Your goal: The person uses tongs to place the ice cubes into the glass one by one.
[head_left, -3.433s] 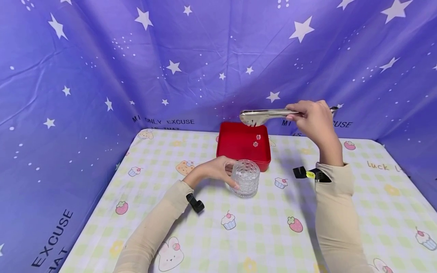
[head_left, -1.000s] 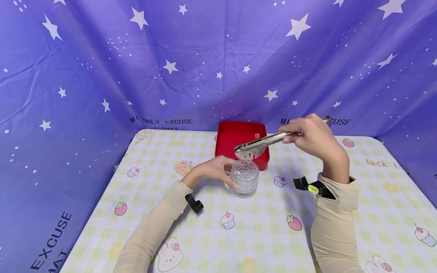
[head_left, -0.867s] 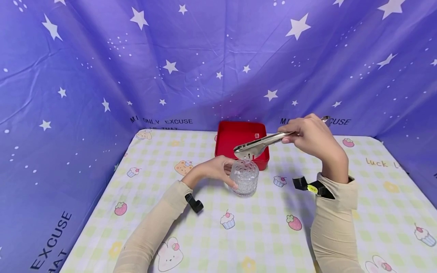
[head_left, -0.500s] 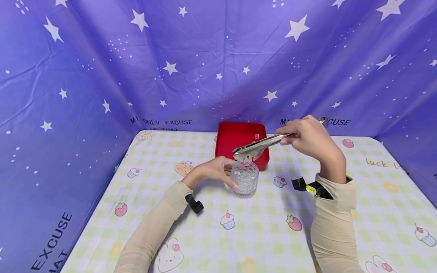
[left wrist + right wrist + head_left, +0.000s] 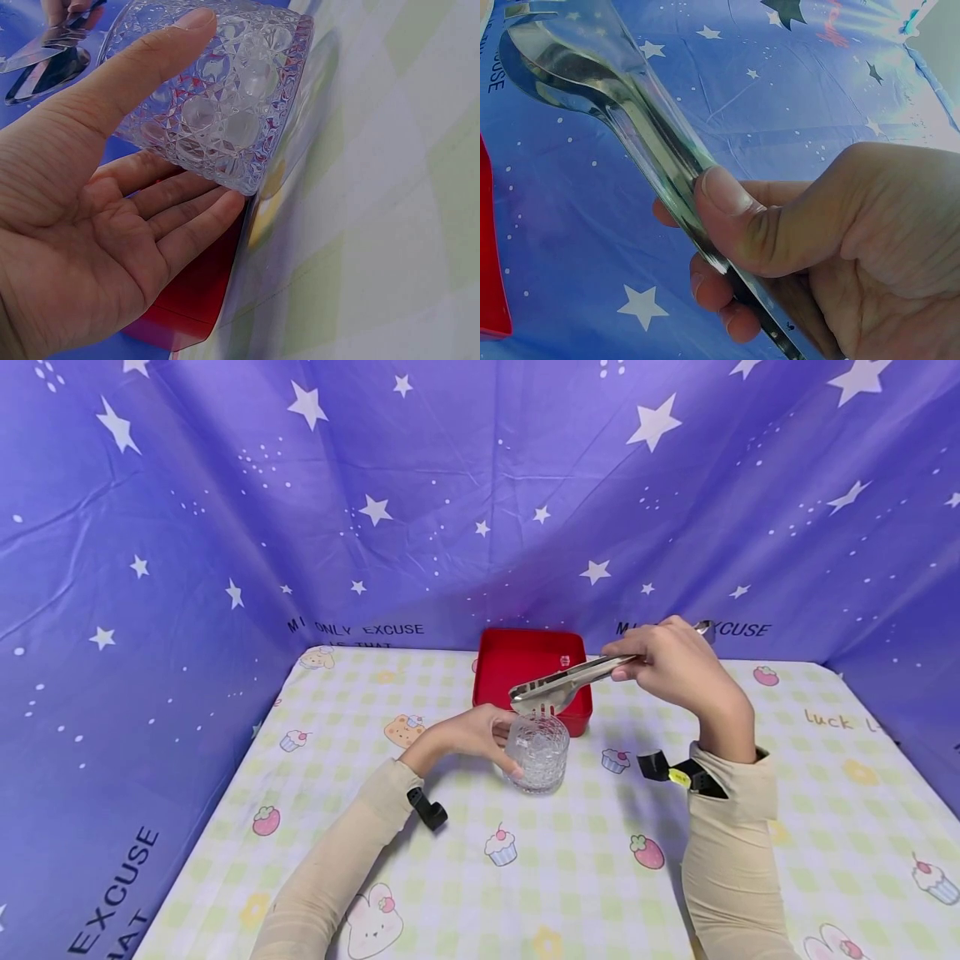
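Note:
My left hand [image 5: 476, 735] holds a clear patterned glass [image 5: 542, 760] upright on the tablecloth. In the left wrist view its thumb lies across the near side of the glass [image 5: 217, 97], with the other fingers at the far side. Clear lumps show through the glass wall. My right hand [image 5: 671, 656] grips metal tongs [image 5: 585, 675], thumb on one arm and fingers on the other. The tongs slant down to the left, their slotted tips right over the glass rim. Their two arms lie close together in the right wrist view.
A red square tray [image 5: 510, 664] stands just behind the glass. One small clear piece [image 5: 565, 661] shows in it, and the tongs cover part of its floor. A purple star-printed curtain [image 5: 420, 485] rises behind the checked tablecloth [image 5: 420, 877].
Since the oldest frame, the tongs have come down from above the tray to the glass rim. Over the last second they shift slightly left and lower. The left hand stays put.

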{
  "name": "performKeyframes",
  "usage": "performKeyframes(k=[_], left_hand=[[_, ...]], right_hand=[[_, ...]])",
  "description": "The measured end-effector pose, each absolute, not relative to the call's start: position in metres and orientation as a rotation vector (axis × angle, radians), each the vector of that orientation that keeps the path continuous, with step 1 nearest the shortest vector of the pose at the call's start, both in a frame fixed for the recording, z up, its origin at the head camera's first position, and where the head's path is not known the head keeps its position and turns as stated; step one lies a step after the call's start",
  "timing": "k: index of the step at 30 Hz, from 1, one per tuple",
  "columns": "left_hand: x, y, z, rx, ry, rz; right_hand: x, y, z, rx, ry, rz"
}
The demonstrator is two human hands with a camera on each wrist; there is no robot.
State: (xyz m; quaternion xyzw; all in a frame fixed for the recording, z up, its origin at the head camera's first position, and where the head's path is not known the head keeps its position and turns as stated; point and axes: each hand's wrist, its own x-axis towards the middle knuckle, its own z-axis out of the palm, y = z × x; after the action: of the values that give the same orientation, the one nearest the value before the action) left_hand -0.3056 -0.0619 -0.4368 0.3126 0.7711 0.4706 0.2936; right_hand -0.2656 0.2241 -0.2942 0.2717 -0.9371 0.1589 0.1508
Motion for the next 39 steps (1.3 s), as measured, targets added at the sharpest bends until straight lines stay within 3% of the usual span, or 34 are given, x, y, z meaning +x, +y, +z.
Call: performKeyframes(k=[24,39], left_hand=[[-0.306,-0.062,-0.438,0.821,2.025,1.286],[-0.307,-0.062,-0.439,0.823,2.033,1.285]], right_hand=[[-0.27,0.216,-0.299,0.644,-2.588,0.42],[-0.299,0.206,-0.313,0.578,-2.44,0.209]])
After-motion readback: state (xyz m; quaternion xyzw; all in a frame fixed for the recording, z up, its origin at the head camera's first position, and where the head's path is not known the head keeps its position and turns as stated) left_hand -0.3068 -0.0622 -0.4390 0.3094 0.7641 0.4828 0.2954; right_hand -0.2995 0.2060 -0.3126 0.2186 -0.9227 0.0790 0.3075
